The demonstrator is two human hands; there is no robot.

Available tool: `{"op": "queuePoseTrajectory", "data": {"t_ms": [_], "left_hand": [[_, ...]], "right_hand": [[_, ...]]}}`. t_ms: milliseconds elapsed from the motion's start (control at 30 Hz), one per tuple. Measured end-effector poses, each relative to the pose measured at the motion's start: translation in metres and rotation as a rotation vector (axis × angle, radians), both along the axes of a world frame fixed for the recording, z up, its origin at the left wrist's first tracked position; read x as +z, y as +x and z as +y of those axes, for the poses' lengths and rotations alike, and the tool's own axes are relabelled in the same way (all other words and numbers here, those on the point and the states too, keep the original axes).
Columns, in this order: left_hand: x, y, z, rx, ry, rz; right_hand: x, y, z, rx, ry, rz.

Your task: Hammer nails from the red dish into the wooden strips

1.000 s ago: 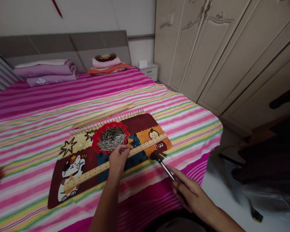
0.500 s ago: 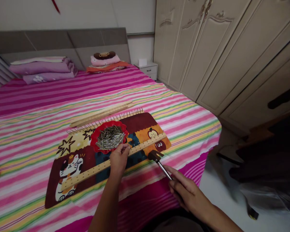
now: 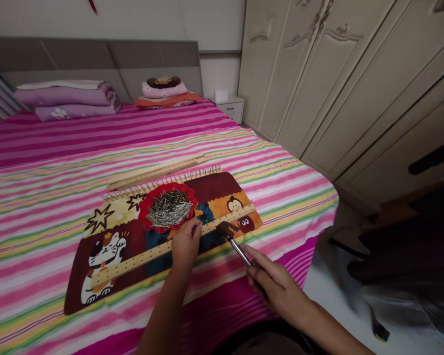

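Observation:
My left hand [image 3: 185,246] is closed in a pinch over a pale wooden strip [image 3: 144,259] with rows of holes. Whatever its fingertips hold is too small or hidden to make out. My right hand [image 3: 276,282] grips a hammer [image 3: 240,252] by its metal shaft, the dark head just above the strip, right of my left fingers. A few nails stand upright in the strip's right end. Touching or close behind my left fingers is a red scalloped bowl [image 3: 143,213] heaped with loose nails [image 3: 170,207]. All this rests on a patterned mat [image 3: 214,185] with a cat print.
Behind the bowl lies another strip studded with upright nails [image 3: 203,173], and beyond it more wooden strips [image 3: 155,172]. The mat sits on a striped bed [image 3: 281,182]. Folded bedding [image 3: 72,98] is stacked by the headboard. A wardrobe [image 3: 303,74] stands at right.
The hammer and my right hand have moved left and slightly up, bringing the head closer to my left fingers. My left hand stays pinched at the strip. The view has shifted slightly.

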State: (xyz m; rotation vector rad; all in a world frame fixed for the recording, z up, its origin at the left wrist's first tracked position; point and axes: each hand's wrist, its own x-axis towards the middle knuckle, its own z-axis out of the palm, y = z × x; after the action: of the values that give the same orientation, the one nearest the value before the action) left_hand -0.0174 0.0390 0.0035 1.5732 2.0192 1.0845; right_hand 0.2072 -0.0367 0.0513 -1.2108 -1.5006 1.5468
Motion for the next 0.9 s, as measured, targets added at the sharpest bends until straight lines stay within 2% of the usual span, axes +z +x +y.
{"op": "queuePoseTrajectory", "data": {"t_ms": [233, 333, 433, 600, 733, 833, 900], "left_hand": [[-0.006, 0.002, -0.003, -0.032, 0.036, 0.026], [-0.008, 0.001, -0.003, -0.039, 0.051, 0.029], [-0.009, 0.001, -0.003, -0.033, 0.056, 0.058], [-0.011, 0.002, -0.002, -0.034, 0.098, 0.03], [-0.011, 0.004, -0.004, -0.022, 0.11, -0.016], [-0.003, -0.002, -0.005, -0.027, 0.108, -0.06], [0.008, -0.013, -0.005, 0.02, 0.116, -0.023]], "right_hand": [[0.017, -0.031, 0.032, 0.052, 0.053, -0.001], [0.016, -0.041, 0.044, 0.069, 0.152, -0.048], [0.011, -0.047, 0.05, 0.082, 0.138, -0.118], [0.013, -0.042, 0.038, 0.068, 0.127, -0.05], [0.019, -0.029, 0.019, 0.03, 0.005, 0.05], [0.012, -0.016, 0.01, -0.025, -0.054, 0.055], [0.003, -0.008, 0.007, -0.055, -0.073, 0.067]]}}
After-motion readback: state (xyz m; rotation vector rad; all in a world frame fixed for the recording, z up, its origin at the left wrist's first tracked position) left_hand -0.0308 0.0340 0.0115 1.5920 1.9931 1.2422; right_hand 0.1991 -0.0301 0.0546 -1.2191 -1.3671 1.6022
